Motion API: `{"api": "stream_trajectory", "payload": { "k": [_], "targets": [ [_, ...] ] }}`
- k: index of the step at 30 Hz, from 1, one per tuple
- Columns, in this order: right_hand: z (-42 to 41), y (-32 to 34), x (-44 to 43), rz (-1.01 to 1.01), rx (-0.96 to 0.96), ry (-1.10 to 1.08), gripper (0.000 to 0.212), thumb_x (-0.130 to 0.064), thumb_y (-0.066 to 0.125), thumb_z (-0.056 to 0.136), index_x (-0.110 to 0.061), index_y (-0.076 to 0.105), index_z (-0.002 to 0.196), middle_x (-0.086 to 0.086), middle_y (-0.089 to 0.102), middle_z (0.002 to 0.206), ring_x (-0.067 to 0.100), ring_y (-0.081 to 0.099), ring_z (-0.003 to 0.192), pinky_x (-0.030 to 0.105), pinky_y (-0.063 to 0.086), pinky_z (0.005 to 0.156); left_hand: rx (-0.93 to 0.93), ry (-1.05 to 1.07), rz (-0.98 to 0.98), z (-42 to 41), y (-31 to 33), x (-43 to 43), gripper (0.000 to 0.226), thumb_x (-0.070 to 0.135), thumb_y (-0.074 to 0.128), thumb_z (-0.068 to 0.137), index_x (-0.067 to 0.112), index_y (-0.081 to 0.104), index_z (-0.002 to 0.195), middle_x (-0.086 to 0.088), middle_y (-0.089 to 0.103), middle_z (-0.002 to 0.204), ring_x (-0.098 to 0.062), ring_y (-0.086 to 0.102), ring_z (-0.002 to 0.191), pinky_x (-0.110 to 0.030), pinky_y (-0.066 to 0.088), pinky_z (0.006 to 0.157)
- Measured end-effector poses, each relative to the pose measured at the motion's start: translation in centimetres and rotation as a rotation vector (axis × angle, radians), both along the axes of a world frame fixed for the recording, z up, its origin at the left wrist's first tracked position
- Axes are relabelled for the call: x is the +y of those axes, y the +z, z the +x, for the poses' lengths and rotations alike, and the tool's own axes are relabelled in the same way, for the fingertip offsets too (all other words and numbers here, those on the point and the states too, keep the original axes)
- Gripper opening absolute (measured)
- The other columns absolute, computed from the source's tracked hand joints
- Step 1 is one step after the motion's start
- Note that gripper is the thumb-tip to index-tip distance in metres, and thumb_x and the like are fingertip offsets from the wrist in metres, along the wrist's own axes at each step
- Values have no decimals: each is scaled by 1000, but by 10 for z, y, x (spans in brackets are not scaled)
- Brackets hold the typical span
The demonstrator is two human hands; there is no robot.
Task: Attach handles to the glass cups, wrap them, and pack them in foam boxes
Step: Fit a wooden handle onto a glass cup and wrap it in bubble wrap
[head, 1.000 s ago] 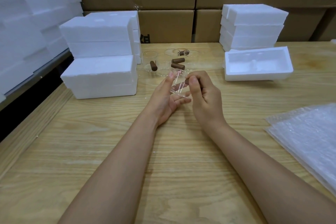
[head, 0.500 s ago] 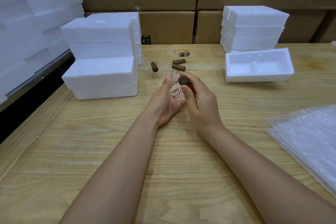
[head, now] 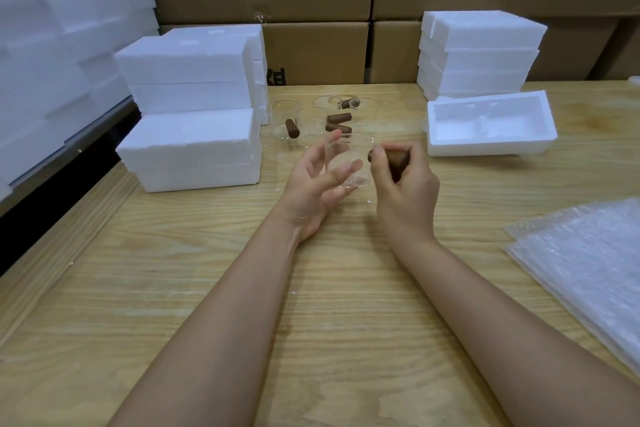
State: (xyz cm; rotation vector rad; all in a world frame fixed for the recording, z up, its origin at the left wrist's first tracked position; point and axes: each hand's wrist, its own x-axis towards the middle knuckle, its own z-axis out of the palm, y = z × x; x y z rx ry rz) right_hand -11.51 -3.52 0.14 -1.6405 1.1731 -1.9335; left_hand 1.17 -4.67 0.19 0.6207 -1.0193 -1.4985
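Wooden table [head: 207, 288]: right hand [head: 405, 191] grips brown handle [head: 396, 158].

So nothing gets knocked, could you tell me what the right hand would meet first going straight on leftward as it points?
Most likely the glass cup, right at the tip of the brown handle that the right hand grips; the left hand lies just beyond it. Depth is unclear.
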Motion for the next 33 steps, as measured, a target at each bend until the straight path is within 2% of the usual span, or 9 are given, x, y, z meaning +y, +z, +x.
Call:
{"api": "stream_trajectory", "payload": {
  "k": [2, 4, 9, 12, 18, 23, 27, 29, 33],
  "targets": [
    [-1, -1, -2, 72, -53, -8, 8, -25, 54, 93, -23, 52, 86, -15, 63, 75, -5, 59, 69, 12, 43, 67, -124, 88, -44, -5, 0, 2, 69, 1, 79, 67, 18, 51, 128, -3, 49, 130, -32, 56, 122, -40, 53, 94],
    [-1, -2, -4, 146, -111, -5, 16, -29, 46, 97, -24, 52, 83, -13, 62, 76, 0, 59, 68, 21, 47, 66, -220, 168, -109, -8, -1, 3, 63, -7, 73, 71, 22, 51, 122, 1, 50, 126, -26, 57, 120, -35, 55, 90],
    [-2, 2, -8, 306, -387, 114, 41, -30, 30, 104, -15, 58, 77, -5, 55, 59, 2, 47, 48, 18, 39, 49, -364, 292, -242, -12, -5, 2, 74, -18, 75, 66, 29, 40, 111, -8, 52, 127, -19, 51, 126, -37, 46, 104],
    [-1, 4, -8, 335, -458, 176, 47, -28, 26, 104, -11, 59, 75, -8, 50, 46, 6, 40, 41, 18, 33, 42, -399, 332, -287, -13, -7, 0, 76, -19, 75, 65, 29, 37, 108, 0, 54, 123, -15, 51, 124, -41, 40, 109],
    [-2, 4, -10, 371, -494, 240, 49, -28, 24, 104, -9, 59, 74, -7, 44, 39, 9, 36, 37, 16, 29, 40, -425, 365, -311, -12, -10, -1, 75, -15, 77, 63, 29, 36, 109, 8, 53, 118, -23, 48, 127, -44, 38, 110],
    [-2, 2, -13, 374, -493, 242, 44, -34, 30, 104, -12, 58, 77, -7, 46, 42, 9, 38, 38, 16, 32, 39, -456, 391, -301, -13, -8, 0, 76, -15, 78, 64, 31, 38, 110, 5, 56, 121, -17, 51, 125, -39, 44, 104],
    [-4, -1, -17, 424, -572, 286, 34, -35, 42, 100, -12, 53, 78, -4, 45, 43, 12, 37, 36, 19, 33, 39, -539, 448, -306, -14, -5, 3, 76, 7, 84, 57, 41, 43, 112, 8, 60, 118, 0, 55, 113, -28, 50, 90],
    [-5, -3, -20, 463, -649, 329, 35, -34, 42, 101, -10, 51, 77, -2, 42, 42, 13, 35, 36, 20, 32, 40, -584, 469, -313, -15, -5, 4, 77, 15, 84, 57, 43, 43, 116, 9, 60, 117, 0, 55, 110, -25, 48, 86],
    [-5, -3, -24, 532, -779, 384, 35, -29, 37, 102, -7, 49, 78, -1, 37, 40, 13, 31, 34, 18, 30, 39, -656, 492, -335, -15, -7, 3, 78, 5, 85, 67, 25, 47, 131, 4, 60, 122, -1, 54, 109, -22, 44, 83]
  ]
}}
